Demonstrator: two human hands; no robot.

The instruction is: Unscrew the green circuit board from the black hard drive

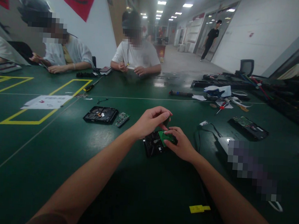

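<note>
A black hard drive [151, 146] with a green circuit board [162, 137] lies on the green table in front of me. Above its far edge, my left hand [152, 122] is closed round a small dark object [167, 121], mostly hidden by the fingers. My right hand [180, 143] grips the drive's right side, its fingers curled over the green board. Left of the hands lie another opened hard drive [101, 115] and a loose circuit board [122, 119].
To the right are a third drive [248, 127] and a power strip [223, 142] with a cable. A yellow-handled screwdriver [89, 87], a paper sheet [46, 102] and a dark cylindrical tool [181, 93] lie farther back. Two people sit across the table; another person [211, 39] stands beyond.
</note>
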